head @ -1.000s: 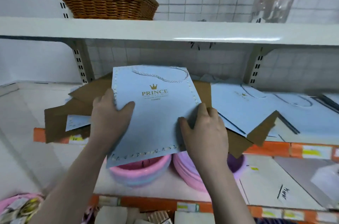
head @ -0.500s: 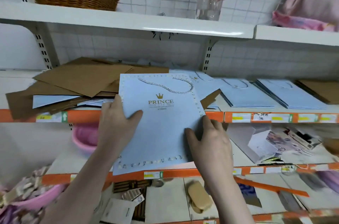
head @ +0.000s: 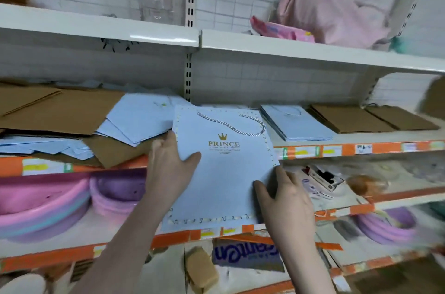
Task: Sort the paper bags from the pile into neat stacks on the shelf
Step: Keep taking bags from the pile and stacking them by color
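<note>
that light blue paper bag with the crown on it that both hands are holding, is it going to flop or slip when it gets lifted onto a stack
The blue bag probably stays fairly stiff: it lies flat between the left hand and right hand without sagging. It is likely light, being folded thin. Its smooth face may slide easily on the blue stack, and the rope handle could dangle or snag.

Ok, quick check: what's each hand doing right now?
Left hand: grips the left edge of the light blue PRINCE bag.
Right hand: holds the same bag's lower right edge.
</note>
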The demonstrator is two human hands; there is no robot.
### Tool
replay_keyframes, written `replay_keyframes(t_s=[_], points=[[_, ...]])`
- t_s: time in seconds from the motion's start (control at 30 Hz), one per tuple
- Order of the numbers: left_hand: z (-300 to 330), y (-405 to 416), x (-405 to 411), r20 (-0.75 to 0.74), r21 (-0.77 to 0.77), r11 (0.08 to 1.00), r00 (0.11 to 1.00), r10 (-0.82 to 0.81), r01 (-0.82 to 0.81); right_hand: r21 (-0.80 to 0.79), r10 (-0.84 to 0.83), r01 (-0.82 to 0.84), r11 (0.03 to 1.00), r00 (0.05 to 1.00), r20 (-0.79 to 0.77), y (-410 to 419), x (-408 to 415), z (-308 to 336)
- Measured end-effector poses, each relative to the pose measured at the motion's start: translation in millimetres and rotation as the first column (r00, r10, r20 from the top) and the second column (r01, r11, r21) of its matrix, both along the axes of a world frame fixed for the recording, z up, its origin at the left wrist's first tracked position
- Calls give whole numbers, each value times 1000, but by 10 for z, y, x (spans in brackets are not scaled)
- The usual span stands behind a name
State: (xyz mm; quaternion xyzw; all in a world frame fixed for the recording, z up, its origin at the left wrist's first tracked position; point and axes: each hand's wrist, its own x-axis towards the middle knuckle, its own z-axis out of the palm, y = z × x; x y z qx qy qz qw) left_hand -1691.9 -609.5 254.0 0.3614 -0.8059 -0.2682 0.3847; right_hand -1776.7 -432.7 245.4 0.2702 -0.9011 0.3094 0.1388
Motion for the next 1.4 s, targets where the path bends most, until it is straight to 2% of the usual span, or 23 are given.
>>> replay_keyframes(t_s=[0.07,0.17,0.27,0.47,0.67,0.93,1.13,1.27,1.4], points=[[-46,297,-451,-11,-4,999,999,-41,41,-4,-45,45,999,999,-8,294,-396,-39],[-87,705,-986,29,69,996,998,-58,55,31,-107,107,994,994,9,664,-881,-99],[-129,922,-1342,73,85,995,996,-51,45,44,-105,105,994,994,12,890,-1243,-148],[-115,981,-1757,63,51,998,998,-28,24,-1,-74,74,997,997,8,906,-1738,-216],[-119,731,-2136,36,55,998,999,-40,38,5,-52,52,999,999,3,641,-2124,-246],[-184,13,-2678,6,84,996,1000,-13,13,21,15,-15,1000,1000,20,-27,-2704,-223],[-216,-470,-2785,85,46,996,993,76,-80,20,100,-102,995,990,97,-608,-2935,-240],[-204,-739,-2806,61,-41,998,996,59,-56,-58,148,-143,988,986,80,-849,-3043,-167],[-185,-833,-2806,49,-46,995,994,94,-92,-123,196,-191,974,980,32,-1024,-3161,-23]])
